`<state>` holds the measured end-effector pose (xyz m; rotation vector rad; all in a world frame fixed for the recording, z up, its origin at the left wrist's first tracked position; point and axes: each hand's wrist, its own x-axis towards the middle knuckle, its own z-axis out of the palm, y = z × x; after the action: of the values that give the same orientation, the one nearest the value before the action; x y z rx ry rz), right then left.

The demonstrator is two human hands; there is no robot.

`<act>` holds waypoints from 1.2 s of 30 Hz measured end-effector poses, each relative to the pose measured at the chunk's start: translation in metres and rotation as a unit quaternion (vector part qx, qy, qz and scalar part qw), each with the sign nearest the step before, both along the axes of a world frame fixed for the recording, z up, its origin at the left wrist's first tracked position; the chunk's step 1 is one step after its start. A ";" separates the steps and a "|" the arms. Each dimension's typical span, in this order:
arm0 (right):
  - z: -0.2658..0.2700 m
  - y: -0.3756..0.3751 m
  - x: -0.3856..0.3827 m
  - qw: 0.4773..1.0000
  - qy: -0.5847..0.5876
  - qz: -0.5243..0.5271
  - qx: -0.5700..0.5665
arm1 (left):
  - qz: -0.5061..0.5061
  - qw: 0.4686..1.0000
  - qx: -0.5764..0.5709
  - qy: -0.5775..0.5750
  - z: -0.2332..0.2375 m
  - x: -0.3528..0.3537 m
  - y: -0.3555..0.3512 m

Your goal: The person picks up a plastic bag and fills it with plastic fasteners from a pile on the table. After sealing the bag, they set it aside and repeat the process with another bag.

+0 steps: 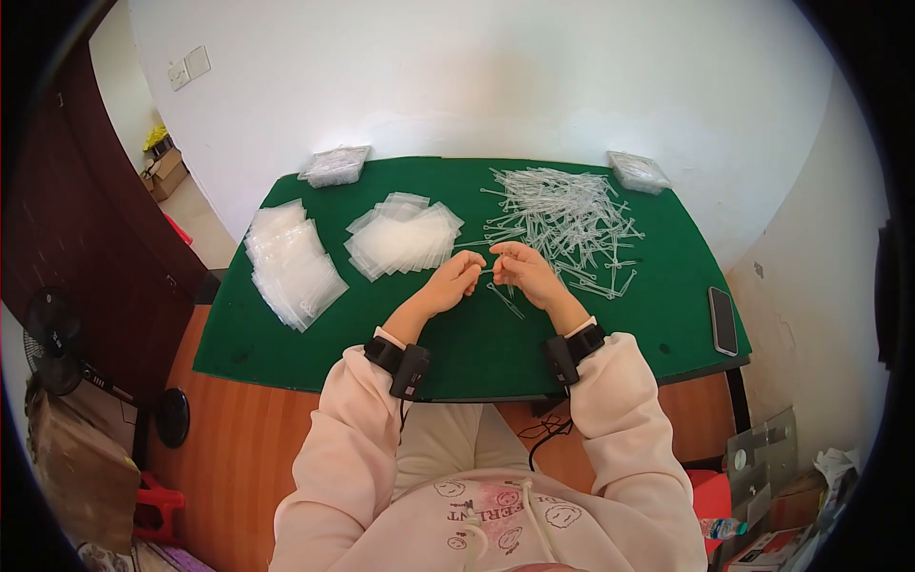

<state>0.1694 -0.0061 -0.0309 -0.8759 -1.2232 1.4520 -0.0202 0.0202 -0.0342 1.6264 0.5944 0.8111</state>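
Note:
My left hand [458, 281] and my right hand [526, 271] meet near the middle of the table, fingertips close together. My right hand is closed on thin clear plastic sticks with looped ends, and some poke out below its fingers. A pale sliver, seemingly a stick end, spans the gap to the pinched fingers of my left hand; detail is small there. A couple of loose sticks [506, 300] lie on the cloth just below the hands. Behind my right hand spreads a large pile of the same sticks [562, 212].
Clear zip bags lie in a near stack [294, 267] at left and another stack [405, 236] left of centre. Filled clear boxes stand at the back left [336, 167] and back right [639, 173]. A phone [722, 321] rests by the right edge of the green tablecloth [429, 353].

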 end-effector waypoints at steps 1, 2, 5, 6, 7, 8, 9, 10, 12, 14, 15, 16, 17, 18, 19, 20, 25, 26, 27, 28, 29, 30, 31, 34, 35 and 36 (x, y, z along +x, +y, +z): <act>-0.001 0.000 0.000 1.000 -0.019 0.005 0.002 | -0.007 0.999 0.026 0.032 0.000 0.000 -0.001; -0.001 0.000 0.001 0.999 -0.038 0.011 0.004 | -0.015 0.997 0.052 0.063 0.001 0.000 -0.003; -0.001 0.001 0.000 0.990 -0.132 -0.022 0.036 | -0.009 0.992 0.086 0.092 -0.003 0.000 0.001; 0.000 0.000 0.000 0.982 -0.179 -0.038 0.051 | 0.004 0.992 0.093 0.090 -0.005 0.000 0.003; 0.000 -0.001 0.000 0.982 -0.179 -0.038 0.051 | 0.018 0.991 0.102 0.087 -0.007 0.001 0.005; 0.001 -0.002 0.001 0.959 -0.261 -0.078 0.082 | 0.018 0.991 0.102 0.086 -0.010 0.001 0.006; 0.003 -0.004 0.001 0.926 -0.340 -0.116 0.113 | 0.090 0.972 0.181 0.121 -0.011 0.004 0.006; 0.005 -0.005 0.001 0.885 -0.416 -0.153 0.144 | 0.161 0.940 0.259 0.155 -0.012 0.005 0.007; 0.015 -0.016 -0.005 0.863 -0.472 -0.118 0.132 | 0.235 0.893 0.333 0.190 -0.012 0.007 0.004; 0.025 -0.026 -0.006 0.805 -0.581 -0.057 0.106 | 0.243 0.864 0.339 0.282 -0.011 0.016 0.003; 0.022 -0.025 -0.005 0.804 -0.581 -0.061 0.106 | 0.244 0.847 0.342 0.326 -0.009 0.021 0.004; 0.016 -0.022 -0.004 0.800 -0.586 -0.053 0.116 | 0.242 0.847 0.345 0.324 -0.008 0.023 0.005; 0.010 -0.021 -0.002 0.796 -0.591 -0.044 0.125 | 0.236 0.850 0.334 0.333 -0.008 0.023 0.006; 0.006 -0.021 0.000 0.791 -0.596 -0.034 0.132 | 0.229 0.853 0.322 0.342 -0.009 0.023 0.006; 0.007 -0.022 0.002 0.791 -0.597 -0.036 0.130 | 0.223 0.855 0.310 0.351 -0.009 0.024 0.007; 0.008 -0.022 0.003 0.788 -0.604 -0.019 0.118 | 0.222 0.855 0.310 0.351 -0.010 0.026 0.007; 0.006 -0.015 0.004 0.822 -0.554 0.024 0.132 | 0.224 0.872 0.321 0.295 -0.009 0.016 0.007; 0.004 -0.013 0.005 0.840 -0.522 0.024 0.148 | 0.216 0.889 0.302 0.267 -0.006 0.014 0.009; 0.001 -0.011 0.005 0.841 -0.520 0.023 0.147 | 0.207 0.905 0.284 0.239 -0.003 0.012 0.010; -0.002 -0.009 0.005 0.894 -0.424 0.021 0.140 | 0.205 0.905 0.285 0.241 -0.001 0.010 0.010; 0.001 -0.010 0.002 0.937 -0.323 0.017 0.131 | 0.194 0.922 0.267 0.202 0.001 0.008 0.011; 0.004 -0.011 -0.001 0.968 -0.217 0.014 0.121 | 0.182 0.937 0.248 0.163 0.003 0.006 0.011; 0.008 -0.012 -0.001 0.969 -0.216 0.012 0.121 | 0.171 0.951 0.228 0.123 0.005 0.004 0.012; 0.021 -0.018 -0.001 0.976 -0.217 -0.002 0.028 | 0.141 0.971 0.167 0.097 0.010 -0.003 0.013; 0.020 -0.016 0.000 0.976 -0.216 -0.002 0.028 | 0.127 0.979 0.136 0.083 0.012 -0.004 0.013; 0.015 -0.012 0.002 0.985 -0.175 0.009 0.005 | 0.127 0.979 0.137 0.083 0.012 -0.004 0.012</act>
<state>0.1712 -0.0183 -0.0155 -1.1492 -1.4966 1.3406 -0.0242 0.0323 -0.0221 1.9082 0.8512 0.9832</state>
